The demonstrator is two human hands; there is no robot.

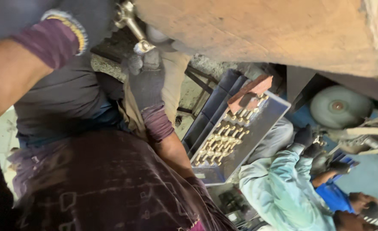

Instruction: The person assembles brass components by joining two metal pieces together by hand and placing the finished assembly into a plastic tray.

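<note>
**Gloved hands raised to a wrench under a rusty underside**

We see our right hand (146, 79), in a dark grey work glove with a purple cuff, lifted above the head and closed around the lower end of a shiny metal wrench (131, 25). The wrench slants up towards the broad, rust-brown metal underside (261, 34) overhead, so the raised grip looks suited to work on something fixed there; its upper end is partly hidden.

Our left hand (86, 17), gloved the same way, reaches up beside the wrench head, forearm bare and angled steeply; we cannot tell whether its fingers are spread or closed.

Below lies a dark flat tray (261, 124) with rows of brass-coloured bolts (223, 141), near at hand, a red brick (251, 92) resting at its far end. Another person in a pale green sleeve (279, 179) works nearby.
</note>
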